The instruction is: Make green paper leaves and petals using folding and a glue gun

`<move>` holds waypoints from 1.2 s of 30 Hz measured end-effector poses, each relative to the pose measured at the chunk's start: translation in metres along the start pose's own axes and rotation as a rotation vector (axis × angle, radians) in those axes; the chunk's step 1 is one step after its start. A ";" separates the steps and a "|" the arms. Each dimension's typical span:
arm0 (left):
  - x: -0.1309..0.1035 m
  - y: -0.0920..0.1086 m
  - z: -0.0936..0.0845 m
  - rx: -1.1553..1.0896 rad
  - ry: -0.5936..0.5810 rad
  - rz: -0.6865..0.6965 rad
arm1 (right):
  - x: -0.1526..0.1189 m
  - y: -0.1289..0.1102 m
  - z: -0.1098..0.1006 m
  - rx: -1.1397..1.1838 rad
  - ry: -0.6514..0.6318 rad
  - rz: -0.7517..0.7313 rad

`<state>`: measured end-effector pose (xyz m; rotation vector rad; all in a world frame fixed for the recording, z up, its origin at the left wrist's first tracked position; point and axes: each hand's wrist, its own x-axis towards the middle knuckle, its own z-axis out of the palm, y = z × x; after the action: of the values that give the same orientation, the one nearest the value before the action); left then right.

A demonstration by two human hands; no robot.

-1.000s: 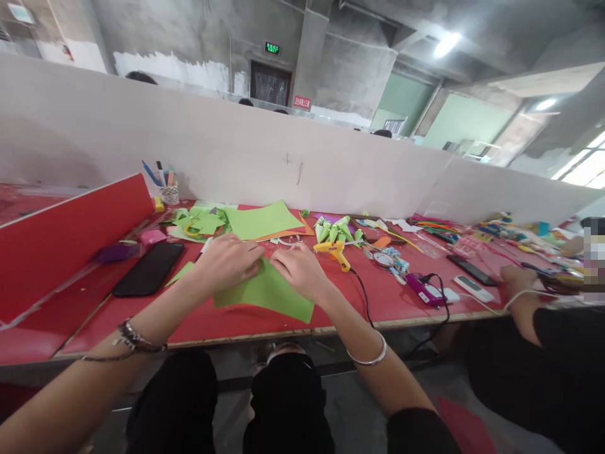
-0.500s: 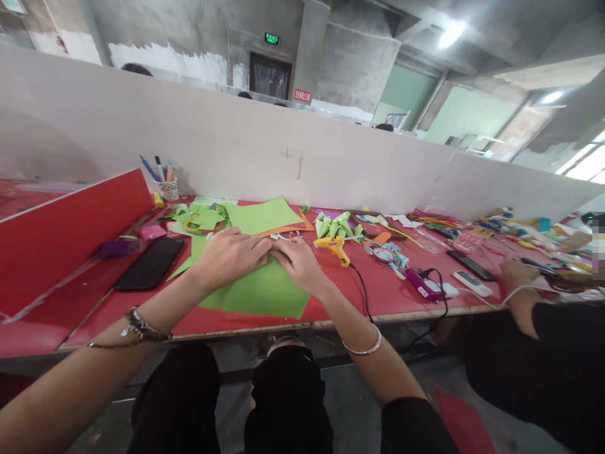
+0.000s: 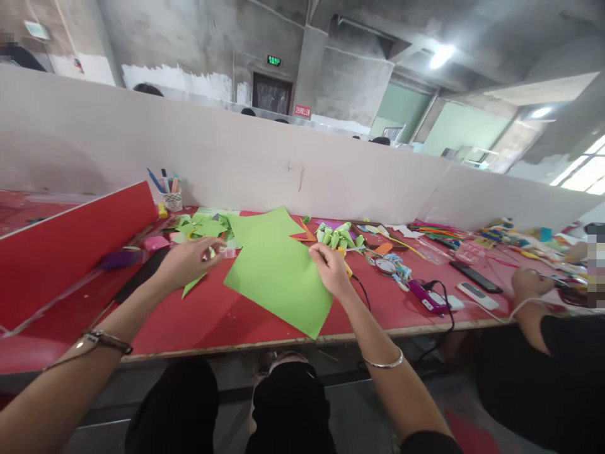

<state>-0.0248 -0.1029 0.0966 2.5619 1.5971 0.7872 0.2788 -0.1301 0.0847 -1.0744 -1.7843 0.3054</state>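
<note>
A square sheet of green paper [image 3: 278, 277] is tilted over the red tabletop, its far right edge pinched by my right hand [image 3: 331, 271]. My left hand [image 3: 189, 261] is off the sheet, held in the air to its left with fingers curled but apart and nothing in them. Behind lies another green sheet [image 3: 265, 222], partly covered by the near one. Small green paper pieces [image 3: 203, 225] are heaped beyond my left hand. A yellow glue gun [image 3: 348, 268] lies mostly hidden behind my right hand, close to several folded green paper cones [image 3: 338, 236].
A red board [image 3: 80, 252] leans at the left, beside a black phone [image 3: 142, 274] and a pen cup [image 3: 171, 200]. On the right are a tape roll [image 3: 385, 266], a purple device [image 3: 428, 296] with cables and a co-worker's hand [image 3: 532, 284]. A white partition [image 3: 236, 157] stands behind.
My hands, together on the green paper before, have parted. The left has let go and moved left; the right has shifted right, and the sheet has turned and lies spread out.
</note>
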 end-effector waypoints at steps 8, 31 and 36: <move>-0.010 0.026 0.019 -0.843 -0.176 -0.258 | -0.009 0.009 0.035 0.039 0.260 0.161; -0.004 0.090 0.006 -0.367 0.248 0.059 | -0.007 -0.061 0.064 0.265 -0.178 -0.063; -0.003 0.091 0.010 -0.670 0.126 0.059 | -0.010 -0.069 0.058 0.391 -0.290 -0.110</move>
<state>0.0541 -0.1462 0.1116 2.1041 1.0288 1.2495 0.1944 -0.1628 0.0940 -0.6771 -1.9249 0.7393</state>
